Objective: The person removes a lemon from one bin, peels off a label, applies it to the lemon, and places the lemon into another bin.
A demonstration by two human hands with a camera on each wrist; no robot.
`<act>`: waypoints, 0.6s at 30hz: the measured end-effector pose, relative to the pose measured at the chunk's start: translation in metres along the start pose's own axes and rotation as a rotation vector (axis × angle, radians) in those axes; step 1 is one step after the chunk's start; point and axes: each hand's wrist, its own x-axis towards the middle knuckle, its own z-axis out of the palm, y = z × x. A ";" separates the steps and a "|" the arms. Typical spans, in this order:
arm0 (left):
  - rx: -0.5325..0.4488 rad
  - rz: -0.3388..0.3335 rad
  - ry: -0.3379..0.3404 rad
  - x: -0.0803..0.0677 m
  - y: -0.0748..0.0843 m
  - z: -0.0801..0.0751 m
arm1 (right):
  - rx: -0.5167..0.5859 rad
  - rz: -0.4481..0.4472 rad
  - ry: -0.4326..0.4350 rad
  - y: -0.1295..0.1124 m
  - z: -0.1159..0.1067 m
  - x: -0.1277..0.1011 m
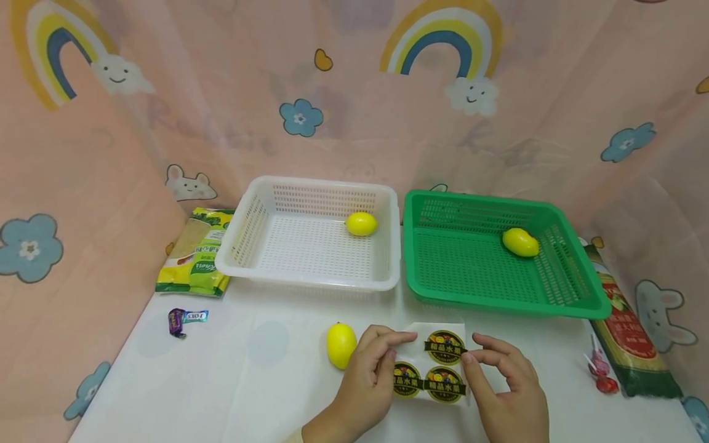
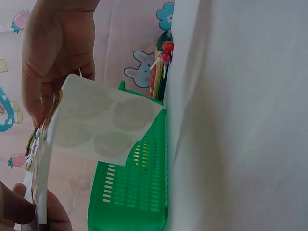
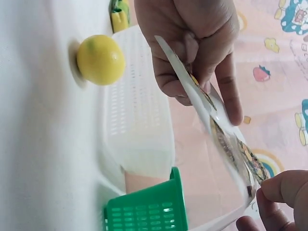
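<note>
A white sheet of round black-and-gold fruit stickers (image 1: 407, 351) is held up above the table between both hands. My left hand (image 1: 365, 378) grips its left side, thumb and index finger over the front. Three stickers show in the head view, and the upper left spot is bare. At the right edge, my right hand (image 1: 512, 387) pinches the rim of the upper right sticker (image 1: 445, 346) between thumb and index finger. In the right wrist view that sticker edge bends up from the sheet. A yellow lemon (image 1: 341, 346) lies on the table just left of my left hand.
Behind stand a white basket (image 1: 310, 280) and a green basket (image 1: 498, 303), each with one lemon inside. Yellow-green seasoning packets (image 1: 194, 258) and wrapped candies (image 1: 185, 319) lie at left. Lollipops (image 1: 604, 376) and a long red-green package (image 1: 631, 332) lie at right.
</note>
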 end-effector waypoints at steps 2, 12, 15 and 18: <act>-0.001 -0.008 -0.001 0.001 -0.001 0.001 | -0.002 0.013 -0.015 0.001 -0.001 0.000; -0.073 -0.222 0.087 0.009 -0.010 0.000 | 0.008 0.176 0.083 0.015 -0.012 0.009; -0.080 -0.263 0.075 0.013 -0.013 0.004 | 0.055 0.189 0.120 0.017 -0.016 0.012; -0.102 -0.266 0.028 0.016 -0.013 0.012 | 0.120 0.141 0.175 0.017 -0.018 0.013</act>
